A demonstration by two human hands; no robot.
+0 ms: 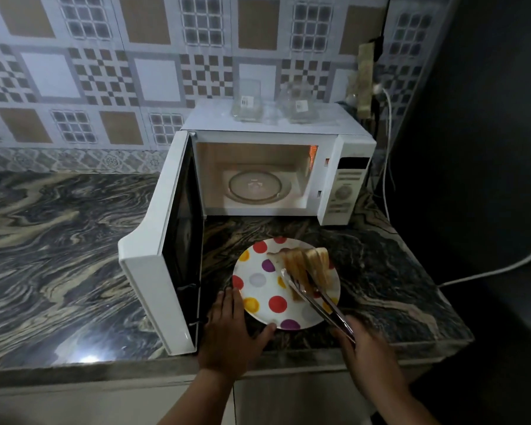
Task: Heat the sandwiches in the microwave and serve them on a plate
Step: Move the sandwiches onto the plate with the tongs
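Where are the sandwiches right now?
The sandwiches are on the right side of the polka-dot plate, on the counter in front of the open microwave, gripped by the tongs in the right hand.

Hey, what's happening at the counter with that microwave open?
A person is handling sandwiches with metal tongs over a polka-dot plate on the marble counter. The right hand grips the tongs, which clamp the sandwiches. The left hand rests flat against the plate's near edge. The microwave behind stands with its door wide open, its turntable bare.
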